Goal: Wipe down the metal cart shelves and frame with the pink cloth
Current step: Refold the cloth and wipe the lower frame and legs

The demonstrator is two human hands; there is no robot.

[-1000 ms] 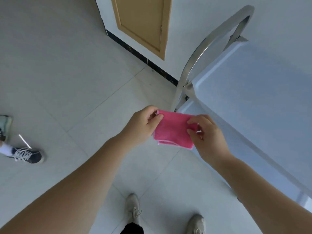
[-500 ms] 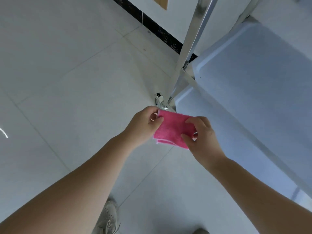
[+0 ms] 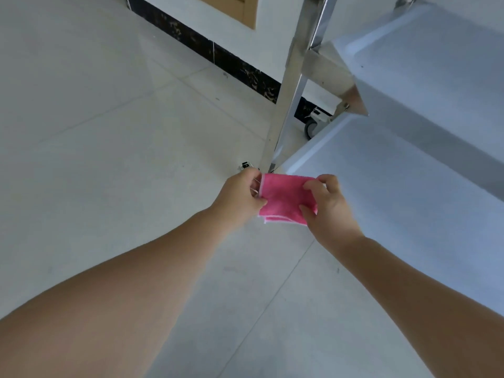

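I've got the pink cloth [image 3: 283, 197] folded into a small pad and held between both hands. My left hand [image 3: 240, 197] pinches its left edge and my right hand [image 3: 327, 211] pinches the right edge, so each grip is closed on fabric rather than spread. That two-handed hold is the same as a second ago, but the view has dropped and moved in. The cart's curved handle and the shoes have slipped out of frame. Now the steel upright [image 3: 289, 91], the near corner of the lower shelf [image 3: 381, 200] and a caster [image 3: 311, 129] by the dark baseboard [image 3: 240, 69] fill the upper right, with the upper shelf [image 3: 436, 64] above. The cloth hangs over the tiled floor [image 3: 109, 159], just in front of the foot of the upright and that shelf corner (touching neither, as far as this angle lets me tell). I read this as bending down to start low. No wiping has begun, and I judge that next one hand must take the pad and press it flat on metal.
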